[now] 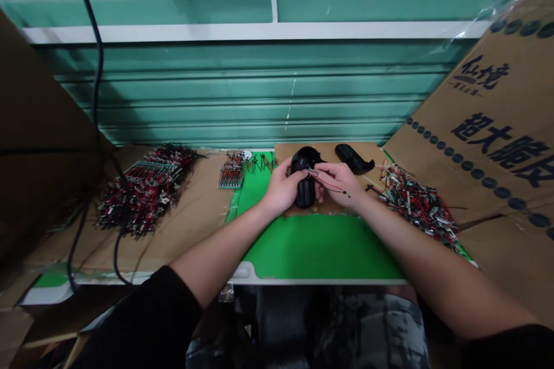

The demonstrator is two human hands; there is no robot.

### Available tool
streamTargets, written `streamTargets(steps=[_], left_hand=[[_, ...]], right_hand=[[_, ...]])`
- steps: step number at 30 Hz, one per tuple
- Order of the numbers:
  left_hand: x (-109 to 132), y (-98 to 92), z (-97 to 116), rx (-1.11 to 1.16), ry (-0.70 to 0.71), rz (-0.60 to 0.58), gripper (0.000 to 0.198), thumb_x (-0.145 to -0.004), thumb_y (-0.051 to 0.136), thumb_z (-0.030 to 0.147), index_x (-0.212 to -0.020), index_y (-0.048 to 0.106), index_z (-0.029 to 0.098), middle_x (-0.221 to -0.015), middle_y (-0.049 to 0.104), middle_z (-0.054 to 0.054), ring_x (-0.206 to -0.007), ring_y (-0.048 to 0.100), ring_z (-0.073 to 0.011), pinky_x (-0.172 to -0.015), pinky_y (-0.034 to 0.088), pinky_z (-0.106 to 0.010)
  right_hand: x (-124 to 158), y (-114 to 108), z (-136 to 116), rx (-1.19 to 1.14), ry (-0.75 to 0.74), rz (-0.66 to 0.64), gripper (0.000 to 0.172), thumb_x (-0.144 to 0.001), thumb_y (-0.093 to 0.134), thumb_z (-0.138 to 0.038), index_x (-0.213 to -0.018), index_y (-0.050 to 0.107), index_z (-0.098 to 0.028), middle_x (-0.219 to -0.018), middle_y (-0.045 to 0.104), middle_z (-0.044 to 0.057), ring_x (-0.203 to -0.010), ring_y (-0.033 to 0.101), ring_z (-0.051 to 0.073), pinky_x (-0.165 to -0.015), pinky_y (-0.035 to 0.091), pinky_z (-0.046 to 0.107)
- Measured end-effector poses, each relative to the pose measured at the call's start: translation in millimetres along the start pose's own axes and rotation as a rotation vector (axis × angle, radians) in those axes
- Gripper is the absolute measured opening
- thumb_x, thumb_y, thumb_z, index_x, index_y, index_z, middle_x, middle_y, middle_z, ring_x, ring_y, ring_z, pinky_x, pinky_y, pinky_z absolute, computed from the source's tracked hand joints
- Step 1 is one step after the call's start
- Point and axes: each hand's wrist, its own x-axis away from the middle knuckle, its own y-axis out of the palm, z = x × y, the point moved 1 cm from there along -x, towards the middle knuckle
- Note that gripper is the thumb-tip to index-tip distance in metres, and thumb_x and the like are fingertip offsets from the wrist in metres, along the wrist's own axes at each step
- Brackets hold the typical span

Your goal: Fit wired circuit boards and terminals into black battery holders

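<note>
2 bare forearms coming out of black sleeves

The left sleeve and right sleeve are plain, dark cloth, and each ends around the elbow. Below them, the left forearm, right forearm, left hand and right hand are bare. The mottled grey, black and white camouflage-style legwear covers the lap below the desk edge.

A brown cardboard sheet leans at the right end of the bench, and it carries black Chinese print. In its upper part stands a logo, "仙境", with a small line under it, too small for reading. Below are big characters, "超大脆皮".
</note>
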Motion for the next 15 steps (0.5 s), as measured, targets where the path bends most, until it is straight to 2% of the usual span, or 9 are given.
streamTargets(steps=[6, 15], left_hand=[[2.8, 3.4, -2.8, 0.068, -0.074, -0.057, 0.033, -0.071, 0.082, 0.034, -0.095, 0.064, 0.02, -0.067, 0.072, -0.002, -0.054, 0.069, -0.0251, -0.059, 0.055, -0.037], [1.3, 2.3, -4.1, 0.038, -0.052, -0.005, 0.029, -0.069, 0.082, 0.029, -0.091, 0.068, 0.019, -0.071, 0.072, -0.001, -0.059, 0.068, -0.0213, -0.065, 0.055, -0.036]], right_hand=[[1.4, -0.8, -4.2, 0.009, -0.015, 0.032, 0.048, -0.083, 0.084, -0.058, -0.064, 0.061, -0.021, -0.049, 0.06, -0.001, -0.04, 0.058, 0.013, -0.039, 0.05, 0.022], [-0.9, -0.4, 2.8, -0.006, -0.008, 0.089, 0.047, -0.082, 0.083, -0.06, -0.063, 0.066, -0.02, -0.046, 0.059, -0.001, -0.036, 0.057, 0.014, -0.035, 0.049, 0.024]])
